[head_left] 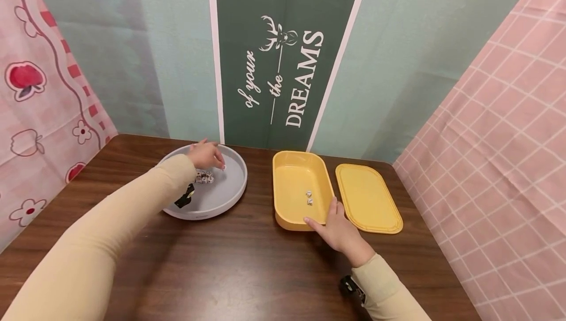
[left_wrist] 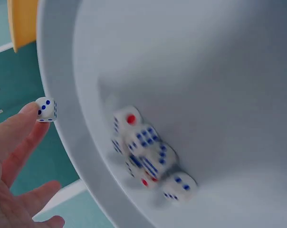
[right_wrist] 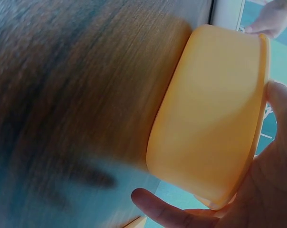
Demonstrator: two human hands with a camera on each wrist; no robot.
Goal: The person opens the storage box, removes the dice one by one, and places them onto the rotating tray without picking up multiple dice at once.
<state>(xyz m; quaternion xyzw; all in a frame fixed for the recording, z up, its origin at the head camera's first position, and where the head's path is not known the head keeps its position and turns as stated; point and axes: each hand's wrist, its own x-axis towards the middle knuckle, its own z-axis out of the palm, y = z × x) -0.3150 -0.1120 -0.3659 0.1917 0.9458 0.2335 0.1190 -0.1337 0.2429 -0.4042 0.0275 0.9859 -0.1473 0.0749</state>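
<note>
My left hand (head_left: 206, 155) is over the round grey tray (head_left: 227, 203), pinching one white die (left_wrist: 47, 110) with blue dots between thumb and fingertip. Below it a cluster of dice (left_wrist: 150, 149), with blue and red dots, lies on the tray floor, partly piled together. My right hand (head_left: 339, 230) holds the near right corner of a yellow rectangular box (head_left: 294, 173), thumb at the front rim and fingers along the right side. Two small dice (head_left: 309, 198) lie inside that box. From the right wrist view the box's outer wall (right_wrist: 205, 109) hides its inside.
A flat yellow lid (head_left: 369, 198) lies on the brown wooden table (head_left: 247, 272) just right of the box. Fabric curtains (head_left: 177, 55) stand behind the table and along both sides. A black wrist camera (head_left: 353, 287) sits on the right wrist.
</note>
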